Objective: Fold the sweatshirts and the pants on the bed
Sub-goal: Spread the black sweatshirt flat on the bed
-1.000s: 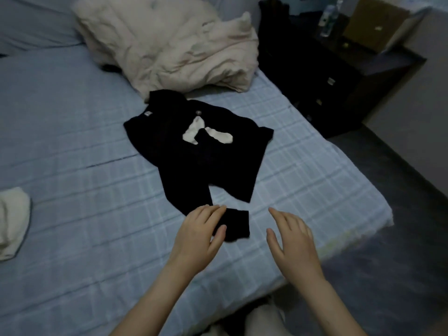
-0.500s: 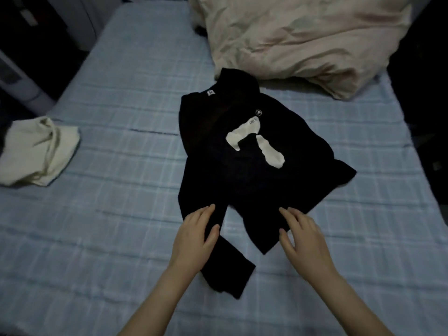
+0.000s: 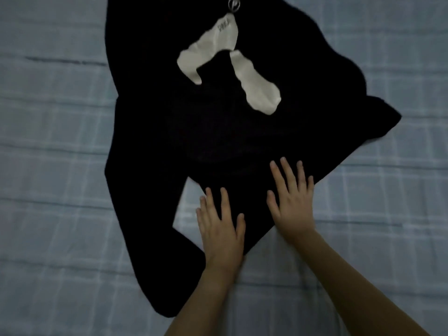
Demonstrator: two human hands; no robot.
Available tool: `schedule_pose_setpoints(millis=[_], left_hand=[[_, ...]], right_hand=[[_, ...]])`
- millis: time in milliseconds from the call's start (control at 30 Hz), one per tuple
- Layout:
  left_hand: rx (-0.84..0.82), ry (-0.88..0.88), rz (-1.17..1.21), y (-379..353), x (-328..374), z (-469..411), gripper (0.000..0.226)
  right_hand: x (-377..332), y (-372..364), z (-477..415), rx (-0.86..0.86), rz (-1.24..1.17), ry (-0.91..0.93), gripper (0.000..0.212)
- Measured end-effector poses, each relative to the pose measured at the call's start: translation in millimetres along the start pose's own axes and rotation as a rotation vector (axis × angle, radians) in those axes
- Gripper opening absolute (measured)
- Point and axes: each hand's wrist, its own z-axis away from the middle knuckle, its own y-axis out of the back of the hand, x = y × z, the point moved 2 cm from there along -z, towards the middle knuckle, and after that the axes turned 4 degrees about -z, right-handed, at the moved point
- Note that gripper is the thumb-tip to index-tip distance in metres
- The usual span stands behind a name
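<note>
Both hands lie flat, palms down, on the near corner of a black sweatshirt (image 3: 218, 132) spread on the bed (image 3: 48, 214). The left hand (image 3: 219, 226) has its fingers (image 3: 225, 202) straight and a little spread. They grasp nothing: the inner ones and the thumb press on the black cloth, while the outer ones lie over the strip of sheet between the body and a sleeve (image 3: 150, 238). The right hand (image 3: 292, 202) is just beside it and slightly further up, its fingers (image 3: 288, 175) also straight, fanned and released, resting on the cloth near the slanted lower edge.

The sweatshirt fills the middle of the view. Its long axis runs from the top of the frame, where the far end is cut off, down toward the person, leaning a little to the right. The corner under the hands points at the person, and another corner juts out to the right. The sleeve runs down the left side and ends low in the frame beside the left forearm.

Two off-white printed shapes (image 3: 211, 52) sit on the upper part of the body. The upper one carries a short line of grey lettering, too blurred to read. Above them is a small round pale emblem (image 3: 234, 4). The bed sheet is pale blue with a lighter check.
</note>
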Motion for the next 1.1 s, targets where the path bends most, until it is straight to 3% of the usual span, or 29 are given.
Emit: schedule_pose_setpoints(millis=[100,267,367,500,600,700,800,867,1000,1100], left_hand=[[0.056,0.04,0.107,-6,4,2,0.064],[0.201,0.269,0.606,15,24,23,0.07],[0.125,0.407,0.823,28,25,27,0.078],[-0.111,0.221,0.84,49,23,33,0.073],[-0.191,0.213,0.878,69,23,41,0.075],[-0.234,0.241,0.967,92,24,55,0.078],[-0.25,0.258,1.037,113,22,73,0.079],[-0.254,0.258,1.069,126,19,86,0.079],[-0.257,0.286,1.098,152,7,108,0.078],[-0.294,0.293,1.089,176,-1,119,0.08]], right_hand=[[8,-12,-2,0.085,0.006,0.041,0.064],[6,-7,1,0.073,-0.002,0.037,0.06],[0,7,3,-0.017,-0.054,0.019,0.059],[-6,38,22,-0.021,-0.212,-0.007,0.063],[-10,53,55,-0.002,-0.426,-0.227,0.076],[-22,56,76,-0.11,-0.923,-0.514,0.078],[-38,64,73,-0.125,-1.382,-0.645,0.063],[-46,70,65,-0.054,-1.585,-0.671,0.065],[-48,92,52,0.156,-1.695,-0.698,0.087],[-47,119,49,0.189,-1.459,-0.643,0.095]])
